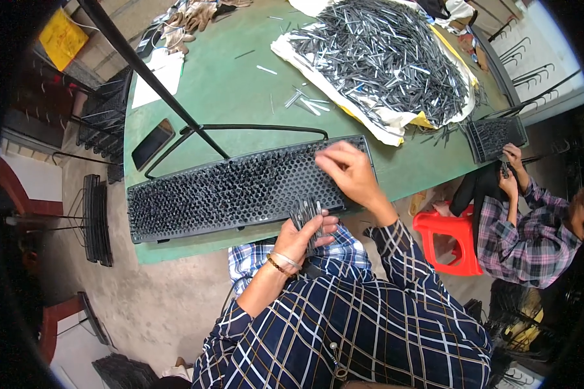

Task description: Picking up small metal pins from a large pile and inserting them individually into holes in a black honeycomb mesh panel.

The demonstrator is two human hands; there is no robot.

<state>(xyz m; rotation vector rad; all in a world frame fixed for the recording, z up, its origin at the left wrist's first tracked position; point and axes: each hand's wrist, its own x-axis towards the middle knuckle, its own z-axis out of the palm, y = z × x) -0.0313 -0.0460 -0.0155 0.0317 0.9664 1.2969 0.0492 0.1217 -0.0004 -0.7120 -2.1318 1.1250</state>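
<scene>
My left hand (297, 241) is closed round a bundle of thin dark metal strips (305, 211), held at the near edge of a long black perforated tray (291, 188). Strips stand upright in the tray's holes over its left and middle parts, while many holes toward the right show bare. Just over that right part is my right hand (348, 170), its thumb and fingers pinched together. What sits between those fingertips, if anything, is too small to make out. A bent black rod frame (204, 126) rises from the tray's far side.
On the green table (227, 84), a big heap of metal strips (383, 61) lies on a white sack. A phone (153, 144), paper (157, 79) and gloves (188, 24) lie at the left. To the right, a co-worker (525, 227) handles another tray (496, 137), near a red stool (444, 240).
</scene>
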